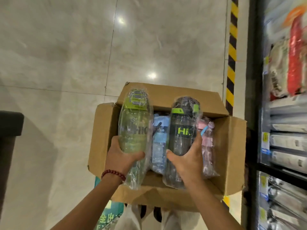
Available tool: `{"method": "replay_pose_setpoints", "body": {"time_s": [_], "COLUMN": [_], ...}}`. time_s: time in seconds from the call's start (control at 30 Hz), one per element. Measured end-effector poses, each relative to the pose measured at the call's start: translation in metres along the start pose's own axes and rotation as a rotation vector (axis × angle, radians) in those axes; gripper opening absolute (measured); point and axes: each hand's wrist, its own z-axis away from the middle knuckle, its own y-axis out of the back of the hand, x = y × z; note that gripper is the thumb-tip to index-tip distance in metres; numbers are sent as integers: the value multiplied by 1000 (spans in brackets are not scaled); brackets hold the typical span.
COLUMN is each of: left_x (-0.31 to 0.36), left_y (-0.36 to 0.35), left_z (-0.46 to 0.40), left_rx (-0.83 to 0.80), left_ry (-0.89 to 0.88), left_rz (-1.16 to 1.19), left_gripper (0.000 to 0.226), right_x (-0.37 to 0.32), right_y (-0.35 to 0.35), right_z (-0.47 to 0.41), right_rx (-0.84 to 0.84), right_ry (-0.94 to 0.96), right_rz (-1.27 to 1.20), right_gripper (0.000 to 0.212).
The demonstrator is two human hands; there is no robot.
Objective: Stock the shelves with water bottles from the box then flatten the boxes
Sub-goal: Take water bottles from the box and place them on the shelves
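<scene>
An open cardboard box (232, 146) sits on the floor below me with its flaps spread. My left hand (121, 156) grips the lower part of a green plastic-wrapped water bottle (134, 127), held above the box's left side. My right hand (187, 156) grips a dark grey wrapped bottle (181, 130) with green "Hi" lettering, held over the box's middle. Inside the box lie a blue bottle (158, 145) between the two held ones and a pink bottle (207, 146) on the right, both in plastic wrap.
Dark shelving (282, 122) with packaged goods runs down the right edge. A black-and-yellow hazard stripe (231, 55) marks the tiled floor (58, 63) beside it. A dark object (8, 130) stands at the left edge. A teal printed bag (109, 213) lies near my feet.
</scene>
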Motion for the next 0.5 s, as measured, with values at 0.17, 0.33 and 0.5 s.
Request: {"method": "replay_pose_setpoints", "body": {"time_s": [0.17,0.33,0.5], "left_x": [79,162,240], "left_y": [41,82,119], "left_z": [42,102,181], "left_rx": [40,44,12], "left_ry": [-144,-299,-465], "left_rz": [135,261,458], "left_gripper": [71,78,71], "right_x": [-67,-132,-179], "right_y": [56,131,205], "right_z": [34,84,144], "right_rx": [67,127,155], "right_ry": [153,282,372], "right_rz": [-159,-303,-448], "right_gripper": [110,107,112]}}
